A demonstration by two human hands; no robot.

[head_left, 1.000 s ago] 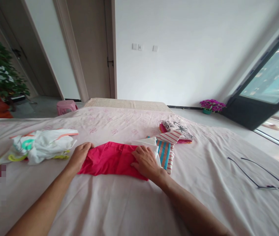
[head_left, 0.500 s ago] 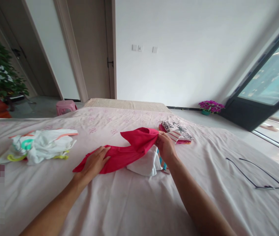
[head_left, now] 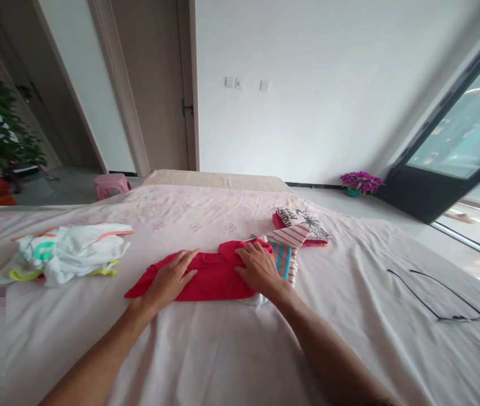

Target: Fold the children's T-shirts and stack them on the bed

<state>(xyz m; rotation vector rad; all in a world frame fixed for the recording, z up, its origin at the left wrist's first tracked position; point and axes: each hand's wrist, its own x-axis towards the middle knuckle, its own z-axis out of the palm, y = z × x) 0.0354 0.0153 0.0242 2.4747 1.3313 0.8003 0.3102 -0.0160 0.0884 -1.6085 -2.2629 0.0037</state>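
Observation:
A red cloth garment (head_left: pixel 214 280) lies partly folded on the bed, its exact kind unclear. My left hand (head_left: pixel 173 278) rests on its left half, fingers stretched out and holding nothing. On the right end, where a flap is folded over, my right hand (head_left: pixel 259 264) presses down with its fingers spread. Beneath and behind that end shows a striped garment (head_left: pixel 287 254) in red, white and blue, with a bit of white cloth (head_left: pixel 253 300) at the near edge. Just beyond sits a folded pile of clothes (head_left: pixel 307 224) with a black-and-white print on top.
Crumpled white clothing (head_left: pixel 79 251) with orange and yellow trim lies at the left. Glasses (head_left: pixel 438 304) rest at the right on the pale bedsheet (head_left: pixel 206 361). Past the bed stand a pink stool (head_left: pixel 111 186) and a pot of purple flowers (head_left: pixel 361 182).
My right hand has lowered the lifted red cloth end, folding it over and flattening it. More of the striped garment now shows. My left hand has hardly moved.

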